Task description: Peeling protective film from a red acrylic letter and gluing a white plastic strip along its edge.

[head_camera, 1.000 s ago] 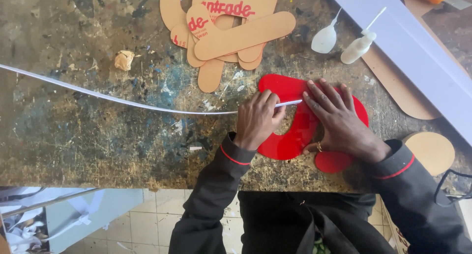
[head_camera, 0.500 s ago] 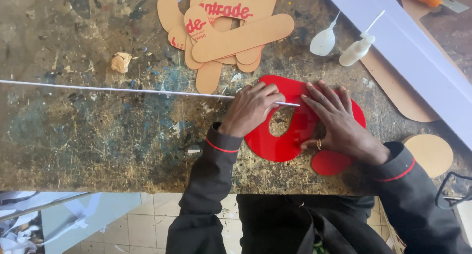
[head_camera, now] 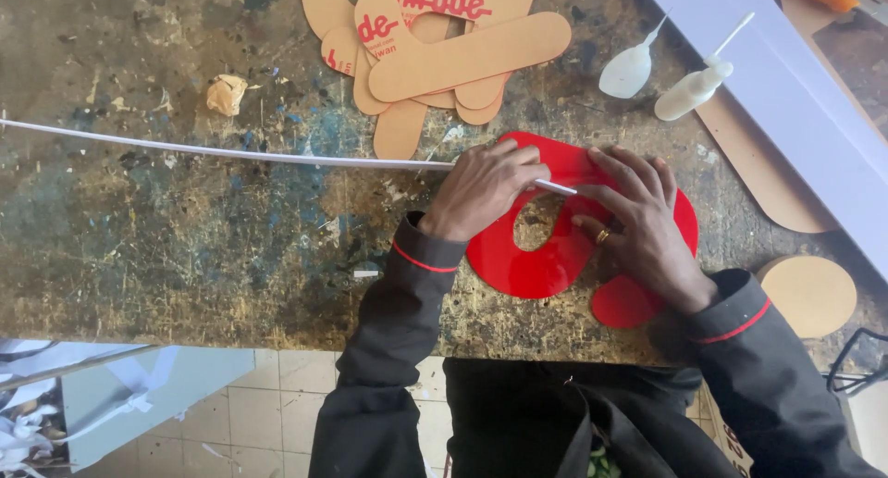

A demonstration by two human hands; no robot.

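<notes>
Red glossy acrylic cut-out (head_camera: 555, 260), a rounded letter shape with an oval hole in its middle, lies flat on the paint-stained worn workbench (head_camera: 185, 237), under both hands. The left hand (head_camera: 486, 189) rests on its upper left edge with the fingers curled over a long thin white plastic strip (head_camera: 231, 152); the strip runs away leftward from these fingers across the bench, and a short length of it shows between the two hands. Whether the left fingertips pinch the strip or only press it down, I cannot tell. The right hand (head_camera: 638, 223), a ring on one finger, lies spread and flat on the right half of the red piece, fingers pointing up and left, its forefinger tip touching the strip's end just beside the left hand's fingers. It presses rather than grips.

Beyond the fingertips, a pile of tan cardboard-coloured cut-out shapes (head_camera: 444, 48) with red lettering lies on the bench. Up and right of the right fingers stand two small translucent squeeze bottles (head_camera: 661, 80) with thin nozzles, beside a long white flat board (head_camera: 786, 89). Near the right wrist sits a round tan disc (head_camera: 811, 295). Far left of the left fingers is a crumpled scrap of beige paper (head_camera: 225, 94).
</notes>
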